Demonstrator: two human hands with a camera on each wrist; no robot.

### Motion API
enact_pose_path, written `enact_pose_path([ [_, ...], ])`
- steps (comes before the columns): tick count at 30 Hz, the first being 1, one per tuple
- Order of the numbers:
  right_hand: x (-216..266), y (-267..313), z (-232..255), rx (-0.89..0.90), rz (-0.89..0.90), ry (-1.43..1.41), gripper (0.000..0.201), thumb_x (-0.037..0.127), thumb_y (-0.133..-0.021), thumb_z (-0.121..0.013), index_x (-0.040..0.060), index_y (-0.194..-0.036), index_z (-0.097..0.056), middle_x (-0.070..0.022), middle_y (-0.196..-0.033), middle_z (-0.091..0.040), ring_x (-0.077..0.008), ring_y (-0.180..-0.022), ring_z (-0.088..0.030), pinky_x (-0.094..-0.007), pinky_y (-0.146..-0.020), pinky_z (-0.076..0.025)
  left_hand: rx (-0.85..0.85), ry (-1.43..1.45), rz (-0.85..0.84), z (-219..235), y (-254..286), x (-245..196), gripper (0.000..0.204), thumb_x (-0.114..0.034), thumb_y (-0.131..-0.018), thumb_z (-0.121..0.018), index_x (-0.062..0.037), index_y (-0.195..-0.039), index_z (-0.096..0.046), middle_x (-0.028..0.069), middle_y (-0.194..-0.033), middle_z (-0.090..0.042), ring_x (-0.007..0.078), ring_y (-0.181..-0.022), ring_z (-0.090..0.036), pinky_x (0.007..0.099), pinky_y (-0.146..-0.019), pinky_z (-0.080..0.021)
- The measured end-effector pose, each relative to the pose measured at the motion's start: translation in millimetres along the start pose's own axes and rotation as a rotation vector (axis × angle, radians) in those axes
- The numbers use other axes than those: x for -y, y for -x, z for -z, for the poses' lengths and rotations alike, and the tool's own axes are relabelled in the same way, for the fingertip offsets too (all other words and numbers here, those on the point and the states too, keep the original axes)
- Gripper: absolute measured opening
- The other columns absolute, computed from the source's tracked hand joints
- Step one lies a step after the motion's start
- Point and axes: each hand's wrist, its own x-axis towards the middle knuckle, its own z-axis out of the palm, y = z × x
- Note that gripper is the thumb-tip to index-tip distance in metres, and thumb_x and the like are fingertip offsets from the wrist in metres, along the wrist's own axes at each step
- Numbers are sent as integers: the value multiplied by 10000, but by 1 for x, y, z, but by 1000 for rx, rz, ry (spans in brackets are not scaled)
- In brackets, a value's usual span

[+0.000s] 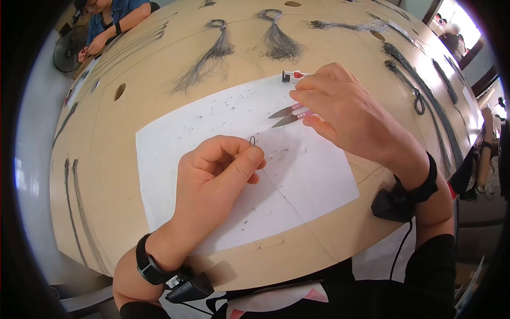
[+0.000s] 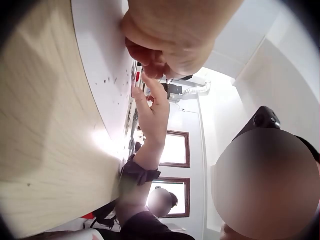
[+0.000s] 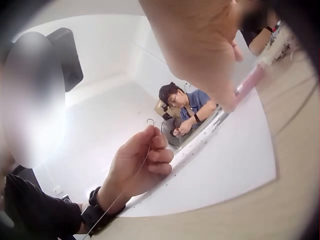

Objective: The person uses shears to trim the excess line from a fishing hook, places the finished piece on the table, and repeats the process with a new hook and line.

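A small dark hook (image 1: 253, 141) stands up between the thumb and forefinger of the left hand (image 1: 215, 173), which pinches it above the white paper. From that pinch a thin line (image 1: 284, 196) runs down across the paper, and it shows too beside the left hand (image 3: 140, 162) in the right wrist view. Over the paper's far right part, the right hand (image 1: 353, 109) is at small scissors (image 1: 289, 115) with pink handles, their blades parted and pointing left. Whether its fingers grip the handles or only touch them, I cannot tell.
Dark bits lie scattered on the white paper (image 1: 175, 154). Bundles of thin line with hooks (image 1: 279, 45) lie across the far side of the table (image 1: 143, 69), others at the right (image 1: 425, 90) and left edges. Another person (image 1: 119, 18) sits at the far left.
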Motion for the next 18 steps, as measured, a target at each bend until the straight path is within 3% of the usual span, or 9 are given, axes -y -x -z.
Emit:
enact_pose_path([
  [4, -5, 2, -8, 159, 14, 134, 57, 65, -693, -553, 14, -715, -538, -57, -771, -514, -220, -816, -459, -308, -702, -377, 12, 74, -22, 0, 0, 2, 85, -82, -789, -547, -3, -820, -551, 44, -749, -581, 74, -644, -517, 193, -573, -432],
  [8, -6, -1, -14, 159, 57, 207, 56, 72, -700, -545, 29, -688, -511, -59, -754, -507, -211, -806, -460, -307, -686, -375, 34, 61, -16, 1, 0, 2, 90, -84, -794, -544, -2, -829, -555, 46, -754, -583, 72, -661, -517, 192, -574, -431],
  [11, -5, -3, -14, 88, 33, 99, 69, 82, -701, -545, 30, -693, -500, -69, -722, -510, -217, -778, -476, -316, -707, -372, 39, 78, -19, 0, 0, 4, 100, -90, -798, -544, -1, -839, -558, 48, -761, -584, 74, -678, -521, 192, -574, -432],
  [13, -4, -7, -12, -120, 64, 13, 80, 75, -716, -545, 25, -730, -483, -82, -695, -507, -220, -681, -491, -297, -637, -390, 30, 49, -86, -1, -1, 7, 110, -165, -802, -550, -61, -834, -560, 48, -747, -596, 68, -583, -522, 168, -509, -385],
  [14, -1, -8, -11, -119, 65, 10, 80, 75, -716, -545, 25, -730, -483, -82, -695, -507, -220, -681, -491, -297, -637, -390, 27, 49, -85, -1, -1, 7, 110, -165, -802, -550, -61, -834, -560, 48, -747, -596, 68, -583, -522, 168, -509, -385],
  [16, 7, -8, -6, -250, -149, -389, 87, 69, -747, -536, 16, -762, -468, -80, -637, -481, -182, -564, -475, -261, -534, -382, 27, 78, -85, -1, -1, 7, 110, -164, -805, -545, -59, -836, -560, 55, -763, -595, 74, -595, -525, 169, -512, -386],
  [18, 13, -7, 0, -226, -217, -480, 107, 81, -757, -539, 11, -785, -464, -75, -623, -467, -154, -544, -459, -251, -502, -368, 30, 92, -92, -1, -1, 7, 107, -160, -805, -544, -59, -838, -559, 57, -767, -595, 76, -597, -525, 169, -512, -385],
])
